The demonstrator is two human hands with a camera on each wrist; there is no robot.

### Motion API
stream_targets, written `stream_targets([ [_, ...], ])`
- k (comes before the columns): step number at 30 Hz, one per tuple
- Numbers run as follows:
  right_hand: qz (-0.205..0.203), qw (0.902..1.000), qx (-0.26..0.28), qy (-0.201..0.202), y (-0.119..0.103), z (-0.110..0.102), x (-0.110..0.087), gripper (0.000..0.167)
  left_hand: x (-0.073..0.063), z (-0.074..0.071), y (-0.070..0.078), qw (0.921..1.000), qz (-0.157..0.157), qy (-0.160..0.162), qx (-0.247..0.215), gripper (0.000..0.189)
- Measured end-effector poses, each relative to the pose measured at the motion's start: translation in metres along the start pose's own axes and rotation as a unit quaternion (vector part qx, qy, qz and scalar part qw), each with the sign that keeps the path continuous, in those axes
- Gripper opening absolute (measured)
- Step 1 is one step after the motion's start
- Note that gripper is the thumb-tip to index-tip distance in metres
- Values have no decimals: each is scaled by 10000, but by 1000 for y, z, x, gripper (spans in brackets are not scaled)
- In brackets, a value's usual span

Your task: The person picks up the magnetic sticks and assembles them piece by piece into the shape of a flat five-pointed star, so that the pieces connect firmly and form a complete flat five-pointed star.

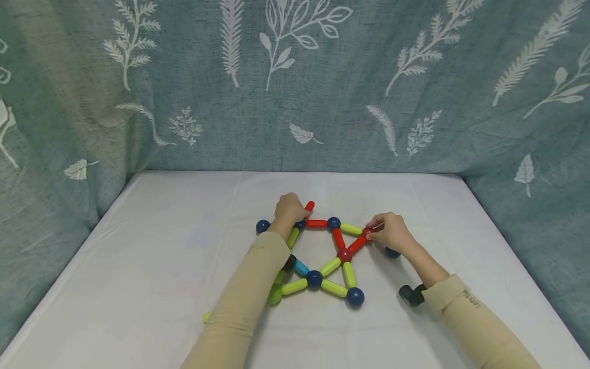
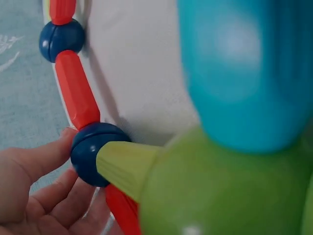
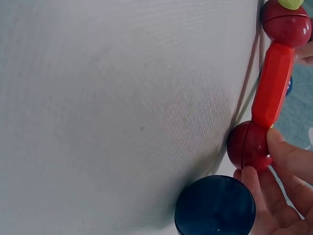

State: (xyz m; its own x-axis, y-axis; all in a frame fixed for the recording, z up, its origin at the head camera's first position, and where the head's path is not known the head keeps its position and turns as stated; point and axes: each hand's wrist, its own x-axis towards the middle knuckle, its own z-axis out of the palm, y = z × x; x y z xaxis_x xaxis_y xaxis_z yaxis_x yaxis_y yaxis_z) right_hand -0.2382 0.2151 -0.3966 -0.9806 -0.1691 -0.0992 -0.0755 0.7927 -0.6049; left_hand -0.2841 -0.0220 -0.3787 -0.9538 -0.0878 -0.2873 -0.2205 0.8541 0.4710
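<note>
A flat frame of ball-and-rod magnetic building toy pieces lies across the middle of the white table. My left hand [image 1: 289, 207] is at its far left corner. In the left wrist view, the thumb and fingers grip a dark blue ball [image 2: 90, 156] that joins red rods and a yellow-green rod [image 2: 127, 166]. A red rod [image 1: 310, 206] sticks up beside that hand. My right hand [image 1: 391, 231] pinches a dark red ball [image 3: 248, 146] between thumb and fingers at the frame's right corner; a red rod [image 3: 273, 85] meets this ball. The left forearm hides part of the frame.
A loose dark blue ball [image 1: 393, 252] lies below the right hand, and another blue ball [image 1: 262, 226] sits left of the left hand. A yellow-green piece [image 1: 206, 318] shows beside the left sleeve. Patterned blue-green cloth [image 1: 304, 148] hangs behind the table.
</note>
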Motion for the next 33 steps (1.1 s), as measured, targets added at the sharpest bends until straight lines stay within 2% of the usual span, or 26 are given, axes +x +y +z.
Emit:
stream_targets([
  [5, -21, 10000, 20, 19, -1, 0, 0, 17, 0, -13, -15, 9988, 449, -105, 182, 26],
  [7, -28, 10000, 20, 20, -2, 0, 1, 17, -3, -23, -27, 9969, 666, -211, 363, 26],
  [11, -93, 10000, -31, -9, -2, 0, 2, 17, -10, -42, -56, 9914, 877, -632, 734, 26],
  [14, -114, 9999, -64, -23, -3, 0, 3, 17, -15, -51, -76, 9906, 923, -813, 595, 24],
  [17, -62, 10000, -39, -49, -4, 0, 4, 17, -17, -53, -89, 9924, 947, -751, 249, 24],
  [20, 0, 9999, 5, -101, -6, 2, 6, 17, -18, -52, -94, 9936, 939, -622, 95, 24],
  [24, -63, 9998, -141, -145, -7, 3, 3, 18, -18, -50, -93, 9940, 967, -488, 179, 23],
  [27, -341, 9984, -440, -70, -8, 3, -7, 19, -17, -48, -90, 9935, 1013, -460, 231, 23],
  [30, -759, 9957, -535, -14, -14, 5, -26, 19, -15, -47, -88, 9927, 1072, -451, 324, 23],
  [33, -1163, 9921, -398, -256, -21, 10, -47, 17, -15, -48, -86, 9925, 1056, -465, 409, 22],
])
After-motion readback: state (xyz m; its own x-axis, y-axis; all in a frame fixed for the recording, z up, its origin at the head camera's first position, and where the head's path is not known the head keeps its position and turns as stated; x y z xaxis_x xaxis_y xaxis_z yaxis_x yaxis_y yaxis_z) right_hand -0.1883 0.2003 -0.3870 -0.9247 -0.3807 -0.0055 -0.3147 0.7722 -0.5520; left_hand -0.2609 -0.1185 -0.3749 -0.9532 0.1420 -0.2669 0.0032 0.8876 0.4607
